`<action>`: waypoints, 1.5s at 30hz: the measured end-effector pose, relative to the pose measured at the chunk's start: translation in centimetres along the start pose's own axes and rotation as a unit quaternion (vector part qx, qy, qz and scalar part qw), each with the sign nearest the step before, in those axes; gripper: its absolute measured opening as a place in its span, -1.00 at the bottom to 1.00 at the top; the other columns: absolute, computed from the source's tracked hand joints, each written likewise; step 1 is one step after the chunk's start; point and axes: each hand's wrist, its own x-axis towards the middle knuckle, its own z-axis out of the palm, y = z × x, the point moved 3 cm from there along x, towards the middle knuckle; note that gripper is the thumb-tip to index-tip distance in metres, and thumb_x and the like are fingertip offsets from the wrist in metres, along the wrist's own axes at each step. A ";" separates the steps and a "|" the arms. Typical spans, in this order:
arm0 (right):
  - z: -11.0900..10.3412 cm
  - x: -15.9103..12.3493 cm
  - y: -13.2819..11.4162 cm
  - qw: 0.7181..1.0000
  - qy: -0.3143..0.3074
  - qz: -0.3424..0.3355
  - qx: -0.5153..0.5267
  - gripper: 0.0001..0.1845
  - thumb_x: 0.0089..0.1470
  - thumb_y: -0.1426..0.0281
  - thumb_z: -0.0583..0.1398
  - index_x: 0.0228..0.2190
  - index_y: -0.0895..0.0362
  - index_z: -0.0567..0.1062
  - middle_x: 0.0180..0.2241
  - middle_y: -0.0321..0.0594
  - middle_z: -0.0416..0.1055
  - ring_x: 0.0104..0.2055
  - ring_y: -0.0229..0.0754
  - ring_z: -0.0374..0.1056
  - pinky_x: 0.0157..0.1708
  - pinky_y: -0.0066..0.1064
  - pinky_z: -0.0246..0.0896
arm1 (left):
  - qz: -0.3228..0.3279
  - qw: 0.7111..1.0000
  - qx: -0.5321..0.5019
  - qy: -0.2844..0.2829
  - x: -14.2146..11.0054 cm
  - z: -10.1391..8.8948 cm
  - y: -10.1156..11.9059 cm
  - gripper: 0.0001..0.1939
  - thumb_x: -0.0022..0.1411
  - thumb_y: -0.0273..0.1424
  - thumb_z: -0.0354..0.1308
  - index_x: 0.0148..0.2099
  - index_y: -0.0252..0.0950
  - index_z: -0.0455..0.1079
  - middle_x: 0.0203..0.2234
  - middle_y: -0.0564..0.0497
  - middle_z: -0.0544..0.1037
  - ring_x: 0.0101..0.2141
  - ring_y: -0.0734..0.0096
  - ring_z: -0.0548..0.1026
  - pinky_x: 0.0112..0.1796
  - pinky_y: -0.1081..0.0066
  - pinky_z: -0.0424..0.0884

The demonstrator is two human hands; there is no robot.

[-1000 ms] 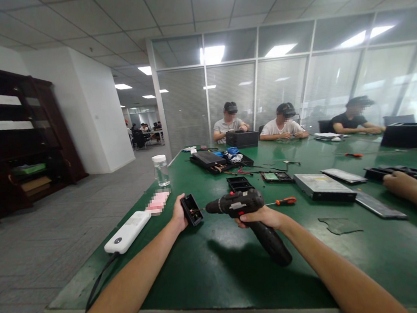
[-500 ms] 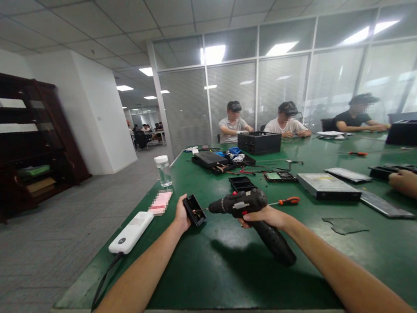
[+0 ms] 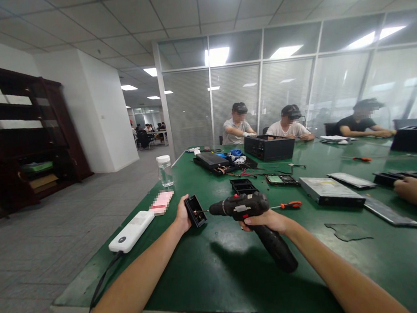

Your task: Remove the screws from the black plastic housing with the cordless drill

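My left hand [image 3: 182, 215] is closed on the left side of a small black open-fronted box [image 3: 195, 211], tilted above the green table. Inside the box some small copper-coloured parts show. My right hand [image 3: 263, 221] grips a black cordless drill [image 3: 242, 205] by its handle, a finger near the red trigger. The drill points left, and its thin bit reaches into the box's open side; whether the tip touches anything I cannot make out. Behind the drill stands a black plastic bracket [image 3: 244, 186]. Just right of it lies an orange-and-black screwdriver [image 3: 291, 205].
The green table [image 3: 193, 284] bears a white power bank [image 3: 131, 231] with a cable, a clear jar [image 3: 165, 171], a bare drive [image 3: 282, 179], a metal disc drive [image 3: 331, 192] and a glassy shard [image 3: 348, 231]. A co-worker's hand [image 3: 415, 190] is at right; several people sit across.
The view has shifted slightly. Both hands keep the box and drill in nearly the same position. Across the table, the black case has moved right, with a co-worker's arm reaching to it.
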 end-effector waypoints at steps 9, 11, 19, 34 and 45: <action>-0.1 0.1 0.2 1.000 -0.004 -0.003 -0.020 -0.74 -0.09 0.34 0.04 -0.42 0.31 0.34 -0.49 -0.19 0.24 -0.43 -0.29 0.16 -0.34 -0.39 0.04 | 0.003 1.000 0.003 -0.003 0.0 0.0 -0.1 -0.66 -0.16 -0.11 -0.06 -0.52 -0.32 0.20 -0.69 0.02 0.32 -0.65 0.36 0.33 -0.56 0.29 0.28; -0.1 0.1 0.2 1.000 -0.001 -0.002 -0.028 -0.74 -0.09 0.34 0.04 -0.42 0.31 0.34 -0.50 -0.19 0.24 -0.43 -0.30 0.16 -0.34 -0.39 0.04 | 0.000 1.000 0.003 0.000 0.0 0.0 -0.1 -0.66 -0.15 -0.11 -0.06 -0.53 -0.32 0.20 -0.69 0.02 0.32 -0.66 0.37 0.33 -0.56 0.29 0.28; 0.0 0.1 0.1 1.000 -0.003 0.003 -0.009 -0.75 -0.10 0.34 0.05 -0.43 0.31 0.33 -0.51 -0.20 0.23 -0.43 -0.30 0.16 -0.33 -0.38 0.04 | -0.006 1.000 0.001 0.008 -0.1 0.0 0.0 -0.66 -0.15 -0.12 -0.06 -0.54 -0.33 0.20 -0.69 0.02 0.31 -0.66 0.38 0.32 -0.55 0.30 0.28; -0.1 0.1 0.3 1.000 0.002 0.000 0.012 -0.73 -0.12 0.32 0.07 -0.44 0.32 0.33 -0.51 -0.19 0.24 -0.45 -0.29 0.16 -0.36 -0.38 0.04 | -0.006 1.000 0.012 0.005 0.1 0.0 0.0 -0.66 -0.15 -0.11 -0.07 -0.53 -0.33 0.20 -0.69 0.02 0.31 -0.66 0.39 0.32 -0.56 0.32 0.28; 0.1 0.1 -0.1 1.000 0.003 -0.005 0.000 -0.74 -0.13 0.33 0.07 -0.40 0.30 0.32 -0.49 -0.20 0.24 -0.45 -0.30 0.16 -0.36 -0.39 0.04 | -0.007 1.000 0.018 0.005 0.4 -0.3 -0.1 -0.66 -0.16 -0.11 -0.07 -0.52 -0.32 0.21 -0.68 0.02 0.32 -0.64 0.38 0.32 -0.54 0.30 0.28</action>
